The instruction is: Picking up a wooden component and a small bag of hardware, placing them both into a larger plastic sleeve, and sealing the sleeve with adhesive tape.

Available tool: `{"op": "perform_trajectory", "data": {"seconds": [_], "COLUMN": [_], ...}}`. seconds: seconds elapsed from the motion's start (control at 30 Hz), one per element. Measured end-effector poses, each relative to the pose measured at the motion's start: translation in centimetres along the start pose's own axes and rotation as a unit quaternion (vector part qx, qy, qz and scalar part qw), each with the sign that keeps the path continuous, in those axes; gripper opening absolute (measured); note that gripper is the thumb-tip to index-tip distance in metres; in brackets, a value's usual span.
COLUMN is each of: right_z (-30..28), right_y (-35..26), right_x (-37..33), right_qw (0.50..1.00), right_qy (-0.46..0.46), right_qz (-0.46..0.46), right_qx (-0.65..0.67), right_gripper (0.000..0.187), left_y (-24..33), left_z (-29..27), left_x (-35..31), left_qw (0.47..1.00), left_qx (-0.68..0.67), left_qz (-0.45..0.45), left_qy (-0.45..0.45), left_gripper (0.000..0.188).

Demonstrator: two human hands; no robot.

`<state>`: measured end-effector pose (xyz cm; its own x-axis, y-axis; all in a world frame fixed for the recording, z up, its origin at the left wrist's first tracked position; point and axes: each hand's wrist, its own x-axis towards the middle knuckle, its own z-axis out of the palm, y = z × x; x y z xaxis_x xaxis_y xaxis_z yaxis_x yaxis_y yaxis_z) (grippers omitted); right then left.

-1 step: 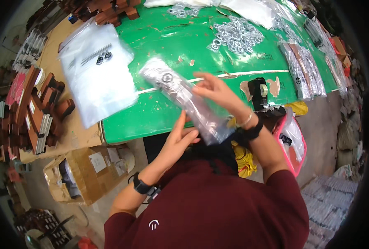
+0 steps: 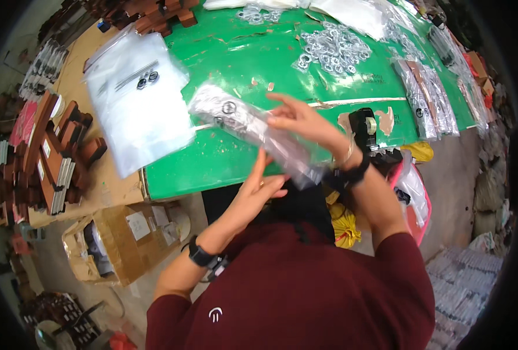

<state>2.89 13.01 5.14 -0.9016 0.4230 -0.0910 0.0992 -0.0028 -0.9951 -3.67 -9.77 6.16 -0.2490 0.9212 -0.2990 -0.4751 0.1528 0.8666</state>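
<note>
A long clear plastic packet (image 2: 244,122) with a brown piece inside and dark round marks lies slantwise in front of me, its near end by the table's front edge. My left hand (image 2: 256,189) is at its near long edge, fingers spread, the index fingertip touching the plastic. Over the packet's right part reaches my right hand (image 2: 308,125), its fingers stretched out and apart and the thumb against the wrap. Part of the packet is hidden under this hand and wrist. To the left lies a stack of flat clear bags (image 2: 139,116) with dark round marks.
On the green table (image 2: 212,169) are a pile of small bagged rings (image 2: 334,49), a black tape dispenser (image 2: 362,131) and several wrapped packets (image 2: 425,102). Brown wooden pieces (image 2: 55,157) are heaped at left. Below stands a cardboard box (image 2: 122,239).
The packet has turned slightly flatter, its near end moving up and its far end shifting a little left. My left hand has shifted slightly right; my right hand has moved slightly left.
</note>
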Motion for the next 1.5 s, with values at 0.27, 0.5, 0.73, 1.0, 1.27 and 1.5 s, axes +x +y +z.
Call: {"op": "perform_trajectory", "data": {"seconds": [0.27, 0.5, 0.73, 1.0, 1.27, 1.5], "right_z": [-7.8, -5.3, -5.4, -4.7, -5.1, -2.6], "right_y": [-1.1, 4.3, 2.8, 3.8, 1.9, 4.1], "right_x": [-4.2, -0.9, -4.3, -3.9, -4.8, -1.6], "right_qw": [0.947, 0.961, 0.984, 0.968, 0.991, 0.960], "right_qy": [0.174, 0.231, 0.172, 0.215, 0.131, 0.245], "right_qz": [-0.063, -0.024, 0.028, -0.085, 0.003, -0.107], "right_qx": [-0.263, -0.151, -0.035, -0.098, 0.013, 0.078], "right_gripper": [0.070, 0.086, 0.068, 0.040, 0.022, 0.018], "left_y": [6.4, 10.8, 10.1, 9.6, 5.2, 4.9], "left_z": [-9.3, -16.0, -11.3, -9.1, -3.6, -2.6], "left_x": [4.1, 10.4, 5.3, 5.4, 10.9, 11.8], "left_qw": [0.784, 0.700, 0.690, 0.712, 0.772, 0.798], "left_qx": [0.547, 0.705, 0.715, 0.688, 0.617, 0.580], "left_qz": [0.265, 0.090, 0.115, 0.137, 0.148, 0.151], "left_qy": [0.121, 0.069, 0.016, 0.021, 0.012, 0.062], "left_gripper": [0.070, 0.099, 0.082, 0.090, 0.085, 0.076]}}
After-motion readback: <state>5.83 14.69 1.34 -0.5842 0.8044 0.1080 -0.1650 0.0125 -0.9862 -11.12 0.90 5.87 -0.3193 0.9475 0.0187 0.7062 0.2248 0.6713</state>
